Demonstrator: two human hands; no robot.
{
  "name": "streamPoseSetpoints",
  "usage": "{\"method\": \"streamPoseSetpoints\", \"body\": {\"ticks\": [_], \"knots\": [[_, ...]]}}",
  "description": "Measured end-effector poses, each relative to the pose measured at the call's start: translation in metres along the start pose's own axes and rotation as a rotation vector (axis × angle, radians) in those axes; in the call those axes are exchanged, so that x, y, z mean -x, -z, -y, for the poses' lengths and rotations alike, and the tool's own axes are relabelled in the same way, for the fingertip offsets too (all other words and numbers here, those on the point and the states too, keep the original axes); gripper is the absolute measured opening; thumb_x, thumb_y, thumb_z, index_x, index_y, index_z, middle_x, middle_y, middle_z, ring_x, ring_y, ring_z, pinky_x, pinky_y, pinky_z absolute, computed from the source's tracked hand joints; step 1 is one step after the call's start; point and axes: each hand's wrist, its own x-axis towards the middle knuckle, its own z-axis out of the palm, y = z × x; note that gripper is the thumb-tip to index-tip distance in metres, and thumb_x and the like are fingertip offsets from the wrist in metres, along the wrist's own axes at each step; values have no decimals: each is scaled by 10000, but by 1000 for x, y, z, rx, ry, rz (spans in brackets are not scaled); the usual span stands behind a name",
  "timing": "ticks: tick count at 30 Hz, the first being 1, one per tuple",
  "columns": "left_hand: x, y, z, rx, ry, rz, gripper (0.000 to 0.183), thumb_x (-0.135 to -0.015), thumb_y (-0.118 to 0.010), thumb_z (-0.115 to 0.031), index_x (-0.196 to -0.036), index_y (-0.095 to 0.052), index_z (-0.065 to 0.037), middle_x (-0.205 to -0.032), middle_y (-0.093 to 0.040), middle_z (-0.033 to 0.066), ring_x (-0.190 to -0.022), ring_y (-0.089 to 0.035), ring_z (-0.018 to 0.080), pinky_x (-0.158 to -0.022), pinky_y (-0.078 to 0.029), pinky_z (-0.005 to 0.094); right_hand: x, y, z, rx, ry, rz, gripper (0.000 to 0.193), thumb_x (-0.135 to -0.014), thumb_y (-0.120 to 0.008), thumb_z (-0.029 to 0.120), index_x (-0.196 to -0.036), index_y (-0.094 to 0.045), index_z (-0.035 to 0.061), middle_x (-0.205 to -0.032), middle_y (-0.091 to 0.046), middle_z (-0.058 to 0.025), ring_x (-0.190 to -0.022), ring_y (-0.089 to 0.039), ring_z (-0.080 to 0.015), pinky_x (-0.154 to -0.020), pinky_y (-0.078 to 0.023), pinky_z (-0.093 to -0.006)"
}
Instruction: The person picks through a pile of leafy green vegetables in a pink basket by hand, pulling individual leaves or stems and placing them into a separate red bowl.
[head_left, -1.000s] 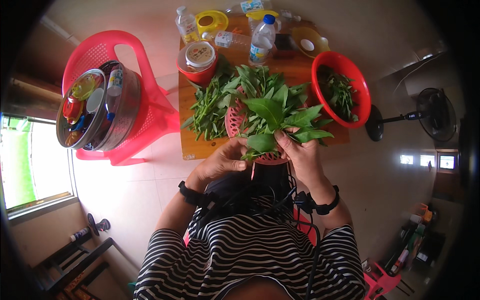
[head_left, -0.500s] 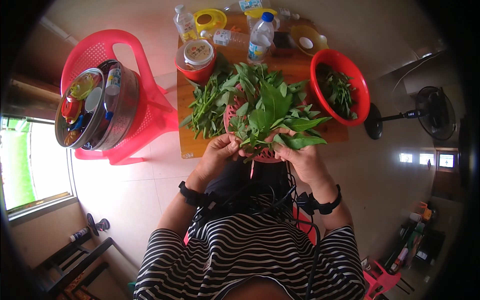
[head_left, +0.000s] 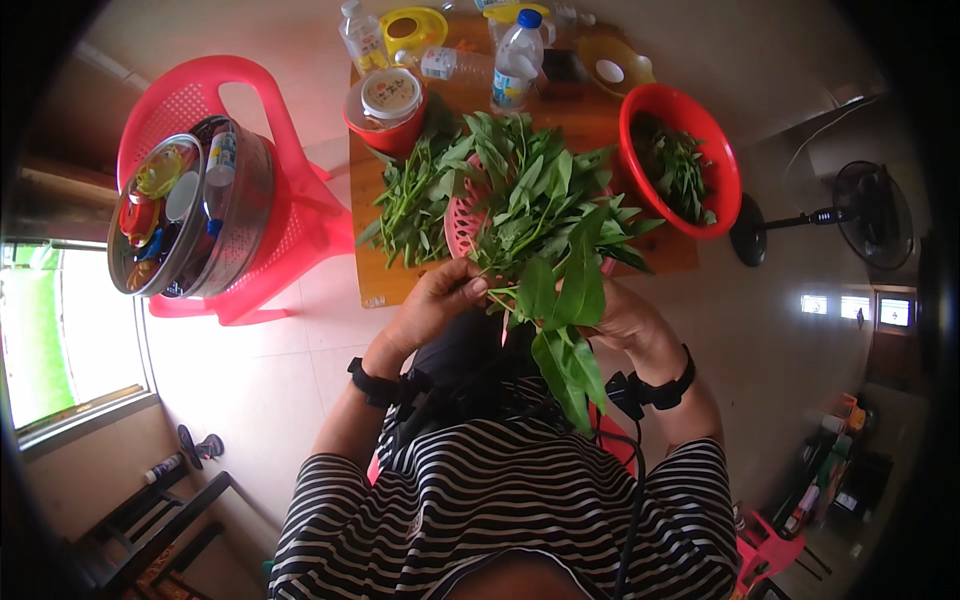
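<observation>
A sprig of water spinach point(head_left: 575, 300) is pinched by its stem between the thumb and fingers of my left hand point(head_left: 440, 300). Its broad leaves spread to the right and droop toward my striped shirt. My right hand point(head_left: 632, 322) is up against those leaves, which hide its fingers, so I cannot see whether it grips anything. Just beyond both hands, a heap of water spinach point(head_left: 530, 180) covers most of a pink openwork basket point(head_left: 462, 222). Left of the basket, a pile of stems and leaves point(head_left: 405, 215) lies on the wooden table point(head_left: 385, 288).
A red basin point(head_left: 728, 190) with some greens stands at the table's right. Behind the heap are a blue-capped bottle point(head_left: 518, 62), other bottles and a red pot point(head_left: 385, 133) with a white tub point(head_left: 392, 94). To the left, a pink chair point(head_left: 310, 235) bears a metal pot point(head_left: 258, 190).
The sprig has swung downward, its leaves now hanging in front of my right hand. That hand has shifted slightly right and lower, its fingers now hidden. My left hand keeps its pinch.
</observation>
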Motion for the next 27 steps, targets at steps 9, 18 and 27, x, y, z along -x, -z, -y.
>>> {"method": "streamPoseSetpoints", "body": {"ticks": [9,18,27], "knots": [[-1,-11,-18,-63,-127,47,270,-873,-663,-318,-901,-588,-61,-795,-531,-64,-675,-399,26,-601,-312,181,-4,0,-13,568,218,-68,74,-861,-624,61,-908,-624,3,-787,-612,17,-665,-539,-50,-575,-418,-200],[3,-15,-26,91,17,-35,211,-808,-723,-209,-908,-616,-58,-802,-580,-35,-706,-465,41,-628,-349,191,5,-29,-7,1158,712,-337,108,-780,-641,37,-875,-598,6,-727,-576,-97,-738,-586,-276,-692,-448,-388],[2,-19,-22,191,31,-62,148,-842,-682,-141,-933,-624,-40,-873,-620,-12,-795,-532,59,-724,-394,198,-6,-19,-10,1565,728,-598,136,-716,-609,21,-756,-484,55,-725,-544,-91,-746,-539,-284,-696,-428,-381]]}}
